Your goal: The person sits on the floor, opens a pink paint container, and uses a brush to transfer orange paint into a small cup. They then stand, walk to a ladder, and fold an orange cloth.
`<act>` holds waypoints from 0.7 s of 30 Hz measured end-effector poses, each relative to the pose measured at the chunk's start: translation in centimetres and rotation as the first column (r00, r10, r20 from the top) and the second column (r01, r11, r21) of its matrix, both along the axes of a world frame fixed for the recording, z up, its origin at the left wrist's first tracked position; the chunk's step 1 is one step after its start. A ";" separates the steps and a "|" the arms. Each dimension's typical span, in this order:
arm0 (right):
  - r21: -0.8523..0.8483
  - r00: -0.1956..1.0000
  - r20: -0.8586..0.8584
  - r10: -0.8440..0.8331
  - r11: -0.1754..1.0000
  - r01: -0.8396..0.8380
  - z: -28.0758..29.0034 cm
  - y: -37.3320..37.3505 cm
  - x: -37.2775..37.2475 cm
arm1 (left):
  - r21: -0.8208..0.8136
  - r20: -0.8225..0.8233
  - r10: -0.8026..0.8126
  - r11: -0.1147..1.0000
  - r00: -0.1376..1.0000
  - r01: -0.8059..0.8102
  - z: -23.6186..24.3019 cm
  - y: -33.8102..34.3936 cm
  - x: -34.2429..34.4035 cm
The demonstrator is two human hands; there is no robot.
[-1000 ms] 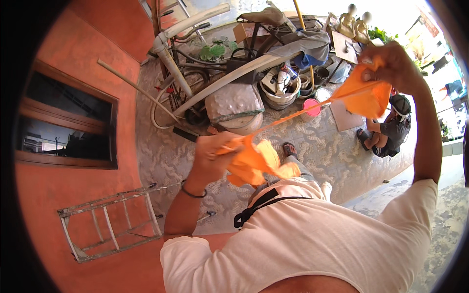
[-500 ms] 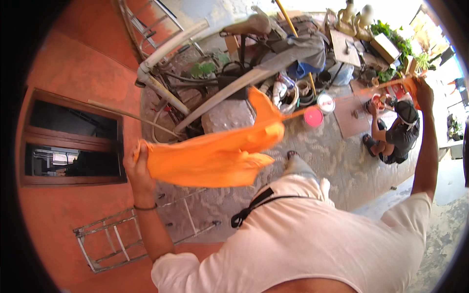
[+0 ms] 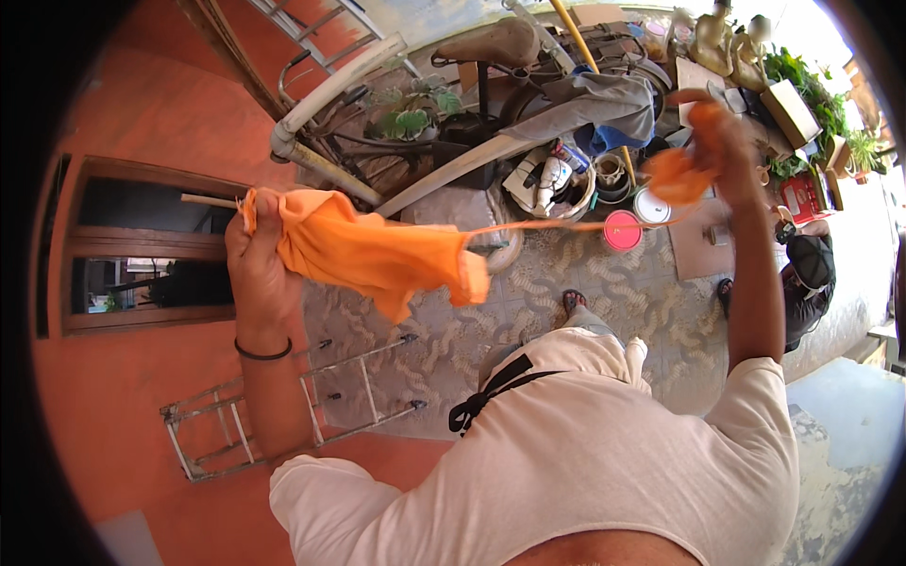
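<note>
The left hand (image 3: 261, 259) clutches the orange cloth (image 3: 368, 253); the right hand (image 3: 730, 158), badly blurred, grips its other, bunched end.

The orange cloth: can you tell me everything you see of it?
The orange cloth is bright, plain and looks like thin, soft fabric. Its wide, creased part spreads from the left hand, which pinches one end, and has an uneven lower edge. A thin strand runs from it to a bunched orange part at the right hand, where blur hides how it is held. It is in mid-air above the patterned floor.
</note>
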State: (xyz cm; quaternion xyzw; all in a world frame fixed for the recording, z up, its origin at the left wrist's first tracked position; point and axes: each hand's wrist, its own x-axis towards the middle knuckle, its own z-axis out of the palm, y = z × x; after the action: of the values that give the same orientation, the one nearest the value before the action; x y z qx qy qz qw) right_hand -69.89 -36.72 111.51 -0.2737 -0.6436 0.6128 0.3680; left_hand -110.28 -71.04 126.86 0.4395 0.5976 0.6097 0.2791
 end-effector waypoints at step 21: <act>0.470 0.944 0.142 0.297 0.819 -0.329 -4.4 -17.4 -15.9 | 0.159 -0.347 -0.038 0.982 0.937 0.099 -0.8 6.7 3.4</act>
State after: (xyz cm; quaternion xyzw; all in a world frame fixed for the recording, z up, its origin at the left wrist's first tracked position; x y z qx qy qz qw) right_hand -85.78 -54.08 107.08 -0.0818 -0.8242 0.4739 0.2989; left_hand -106.85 -64.31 126.04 0.5822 0.5656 0.5637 0.1527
